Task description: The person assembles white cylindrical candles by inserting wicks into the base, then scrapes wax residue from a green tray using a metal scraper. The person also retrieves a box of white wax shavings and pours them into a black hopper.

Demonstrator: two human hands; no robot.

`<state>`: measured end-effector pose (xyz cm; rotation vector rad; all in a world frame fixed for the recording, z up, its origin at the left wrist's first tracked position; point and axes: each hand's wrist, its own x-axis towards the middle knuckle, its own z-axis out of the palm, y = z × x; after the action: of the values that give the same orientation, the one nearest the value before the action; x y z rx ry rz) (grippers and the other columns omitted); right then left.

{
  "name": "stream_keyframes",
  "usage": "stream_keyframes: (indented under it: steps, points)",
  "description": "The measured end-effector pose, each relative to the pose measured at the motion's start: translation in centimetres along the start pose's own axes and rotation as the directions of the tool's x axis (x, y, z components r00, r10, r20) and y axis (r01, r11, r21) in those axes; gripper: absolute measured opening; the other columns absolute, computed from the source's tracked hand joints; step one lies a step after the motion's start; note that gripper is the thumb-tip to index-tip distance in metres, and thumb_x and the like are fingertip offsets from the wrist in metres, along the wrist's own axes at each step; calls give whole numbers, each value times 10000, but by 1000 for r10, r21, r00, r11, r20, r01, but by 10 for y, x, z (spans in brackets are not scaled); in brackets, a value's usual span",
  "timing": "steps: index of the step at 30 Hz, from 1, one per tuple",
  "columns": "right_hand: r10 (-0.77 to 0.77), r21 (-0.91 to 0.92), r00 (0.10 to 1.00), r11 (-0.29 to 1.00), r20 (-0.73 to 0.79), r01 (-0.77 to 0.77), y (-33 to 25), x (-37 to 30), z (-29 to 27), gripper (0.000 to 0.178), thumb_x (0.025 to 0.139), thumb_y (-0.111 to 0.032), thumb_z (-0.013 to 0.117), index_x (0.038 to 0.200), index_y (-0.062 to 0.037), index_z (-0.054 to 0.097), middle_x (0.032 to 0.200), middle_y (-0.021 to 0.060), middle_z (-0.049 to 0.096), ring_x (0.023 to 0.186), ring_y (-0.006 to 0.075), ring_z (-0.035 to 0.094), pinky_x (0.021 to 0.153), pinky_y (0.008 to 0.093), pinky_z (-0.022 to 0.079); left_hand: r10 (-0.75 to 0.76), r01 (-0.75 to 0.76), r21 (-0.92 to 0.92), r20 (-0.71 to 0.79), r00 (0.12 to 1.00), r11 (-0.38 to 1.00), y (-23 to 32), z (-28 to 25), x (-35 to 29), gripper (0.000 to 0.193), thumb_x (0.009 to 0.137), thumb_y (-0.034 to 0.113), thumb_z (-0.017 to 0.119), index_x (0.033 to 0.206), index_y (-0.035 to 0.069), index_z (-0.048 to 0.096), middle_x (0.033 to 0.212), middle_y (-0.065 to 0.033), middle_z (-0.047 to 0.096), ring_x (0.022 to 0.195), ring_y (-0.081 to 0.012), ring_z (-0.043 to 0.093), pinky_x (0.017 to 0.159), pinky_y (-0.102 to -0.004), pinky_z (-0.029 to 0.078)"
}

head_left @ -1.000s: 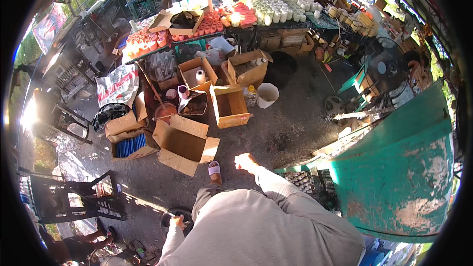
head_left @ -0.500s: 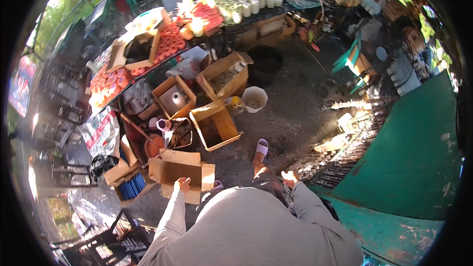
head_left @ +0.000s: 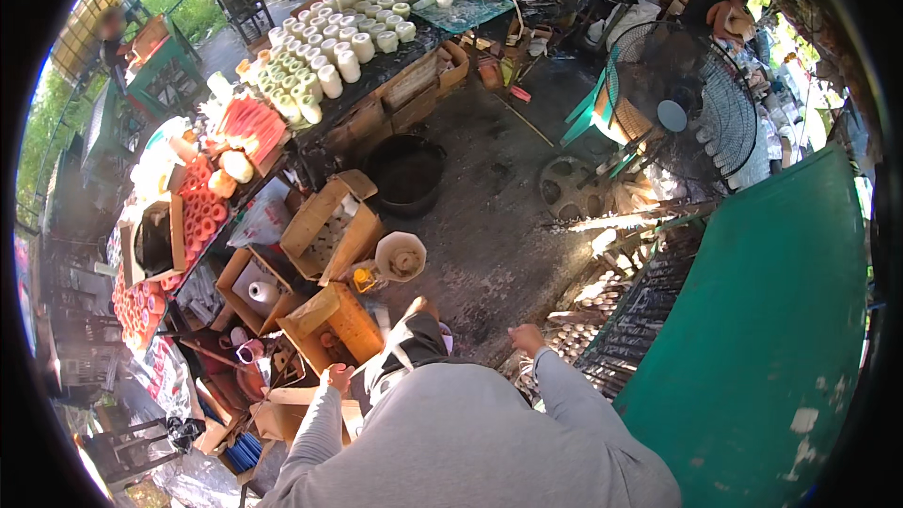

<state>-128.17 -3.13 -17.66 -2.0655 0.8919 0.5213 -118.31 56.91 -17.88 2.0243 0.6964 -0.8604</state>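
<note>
Left hand [head_left: 337,377] left of lower centre, near open cardboard box [head_left: 273,421]; right hand [head_left: 527,340] right of centre. Nothing visibly held; cannot tell whether fingers spread. Likely walking step; grasping would call for reaching down.

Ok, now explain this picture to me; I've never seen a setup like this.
There is no machine here: these are a person's bare left hand and right hand, in grey sleeves. A wide fisheye camera worn on the head looks down, so straight edges bend and the corners go black. Beyond the hands, a long table carries pale cylinders and red-orange pieces. Open cardboard boxes and a white bucket stand on the floor. The left hand is near the boxes; the right is left of a green panel. I see nothing held in either.
</note>
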Motion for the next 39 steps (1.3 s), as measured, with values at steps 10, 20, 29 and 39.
stream_keyframes:
  steps: [10, 20, 29, 39]
  points:
    - [78, 422, 957, 885, 278, -195, -182, 194, -110, 294, 970, -347, 763, 995, -59, 709, 876, 16, 712, 753, 119, 663, 627, 320, 531, -244, 207, 321, 79, 967, 924, 211, 58, 123, 535, 932, 439, 729, 1322, 81, 654, 924, -100, 720, 564, -210, 638, 530, -384, 551]
    - [-324, -143, 946, 936, -3, 321, -390, 473, -303, 332, 925, -369, 742, 893, -40, 775, 886, 184, 761, 822, 345, 743, 759, 462, 565, 109, -105, -66, 69, 992, 992, 513, 132, 221, 602, 857, 416, 806, 1305, 38, 673, 1118, -162, 761, 915, -231, 741, 826, -368, 594]
    - [-399, 88, 915, 915, 54, 394, -613, 679, -422, 268, 898, -262, 808, 914, -2, 749, 801, 97, 751, 684, 177, 702, 651, 361, 561, 198, -208, 4, -322, 926, 978, 699, 112, 171, 532, 901, 391, 753, 1284, 28, 692, 1128, -195, 756, 1019, -317, 740, 925, -417, 564]
    - [-745, -472, 667, 578, 28, 666, -873, 971, -502, 471, 873, -333, 799, 1221, -50, 657, 1232, 211, 669, 1148, 396, 642, 953, 497, 516, 235, -212, 102, -388, 891, 972, 972, 188, 212, 527, 879, 277, 789, 1304, -1, 651, 1205, -199, 715, 1032, -324, 709, 917, -417, 566]
